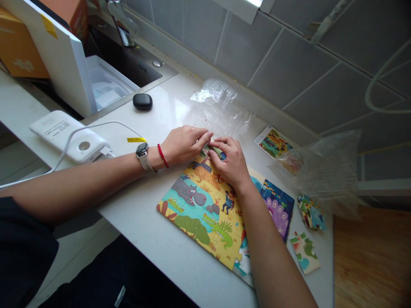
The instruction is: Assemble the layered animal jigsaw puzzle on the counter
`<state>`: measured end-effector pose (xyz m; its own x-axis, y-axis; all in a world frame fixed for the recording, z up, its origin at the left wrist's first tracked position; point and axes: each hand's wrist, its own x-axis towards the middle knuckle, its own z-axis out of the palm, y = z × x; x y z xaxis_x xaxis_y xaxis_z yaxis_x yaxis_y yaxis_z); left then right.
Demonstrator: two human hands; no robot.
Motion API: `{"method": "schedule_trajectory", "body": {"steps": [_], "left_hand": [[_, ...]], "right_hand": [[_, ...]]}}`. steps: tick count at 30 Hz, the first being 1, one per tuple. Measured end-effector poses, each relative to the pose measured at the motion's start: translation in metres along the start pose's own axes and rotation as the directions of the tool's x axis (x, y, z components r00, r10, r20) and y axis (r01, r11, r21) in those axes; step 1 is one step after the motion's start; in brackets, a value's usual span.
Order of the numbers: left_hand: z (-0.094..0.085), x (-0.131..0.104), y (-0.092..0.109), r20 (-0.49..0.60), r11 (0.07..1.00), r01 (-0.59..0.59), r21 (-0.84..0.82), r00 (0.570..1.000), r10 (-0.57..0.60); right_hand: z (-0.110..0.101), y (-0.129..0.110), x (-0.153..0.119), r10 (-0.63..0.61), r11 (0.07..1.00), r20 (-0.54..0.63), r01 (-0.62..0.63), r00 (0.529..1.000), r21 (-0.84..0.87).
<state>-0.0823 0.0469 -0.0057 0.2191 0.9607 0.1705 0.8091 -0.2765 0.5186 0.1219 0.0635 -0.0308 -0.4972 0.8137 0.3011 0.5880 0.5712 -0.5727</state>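
Note:
An animal jigsaw puzzle (192,201) lies on the counter, its left part showing a hippo, a leopard and crocodiles. Both hands meet at its far corner. My right hand (230,162) is closed, thumb and fingers bent around a small green and blue puzzle piece (222,155) that is partly covered. My left hand (186,144) rests beside it, fingers pressed together and tips touching the same corner; what they hold, if anything, is hidden. My right forearm covers part of the puzzle's right section, where a purple creature (276,214) on dark blue shows.
Loose puzzle pieces (305,252) and a small pile of pieces (311,212) lie at right. A picture card (272,141), clear plastic bags (221,107), a black case (142,102) and a white power bank (69,134) with cable surround the work. Behind is a sink (141,64) with a white box.

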Motion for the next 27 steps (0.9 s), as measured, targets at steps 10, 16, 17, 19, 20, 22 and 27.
{"method": "schedule_trajectory", "body": {"steps": [10, 16, 17, 19, 20, 22, 27], "left_hand": [[-0.0019, -0.0008, 0.0042, 0.027, 1.0, -0.011, 0.007, 1.0, 0.011], [0.0014, -0.0011, 0.0016, 0.026, 0.999, -0.04, 0.021, 0.999, 0.04], [0.0018, -0.0011, 0.0012, 0.029, 0.999, -0.041, 0.021, 0.999, 0.04], [0.0024, -0.001, 0.001, 0.031, 0.999, -0.033, 0.016, 0.999, 0.032], [0.0026, -0.0009, 0.0011, 0.031, 1.0, -0.027, 0.015, 0.999, 0.026], [0.0029, -0.0005, 0.0014, 0.033, 1.0, -0.019, 0.017, 0.999, 0.019], [0.0039, -0.0003, 0.001, 0.03, 0.999, -0.042, -0.008, 0.999, 0.042]], "right_hand": [[-0.0017, 0.0001, 0.0008, -0.004, 1.0, 0.019, 0.004, 1.0, -0.007], [-0.0015, 0.0017, 0.0009, -0.023, 1.0, 0.011, 0.024, 1.0, -0.017], [-0.0018, 0.0017, 0.0009, -0.026, 0.999, 0.014, 0.026, 1.0, -0.021], [-0.0027, 0.0013, 0.001, -0.03, 0.999, 0.02, 0.031, 0.999, -0.032], [-0.0031, 0.001, 0.0011, -0.034, 0.999, 0.02, 0.034, 0.999, -0.036], [-0.0038, 0.0001, 0.0013, -0.044, 0.998, 0.018, 0.044, 0.999, -0.038], [-0.0044, -0.002, 0.0017, -0.03, 0.998, 0.036, 0.031, 0.999, -0.046]]}}
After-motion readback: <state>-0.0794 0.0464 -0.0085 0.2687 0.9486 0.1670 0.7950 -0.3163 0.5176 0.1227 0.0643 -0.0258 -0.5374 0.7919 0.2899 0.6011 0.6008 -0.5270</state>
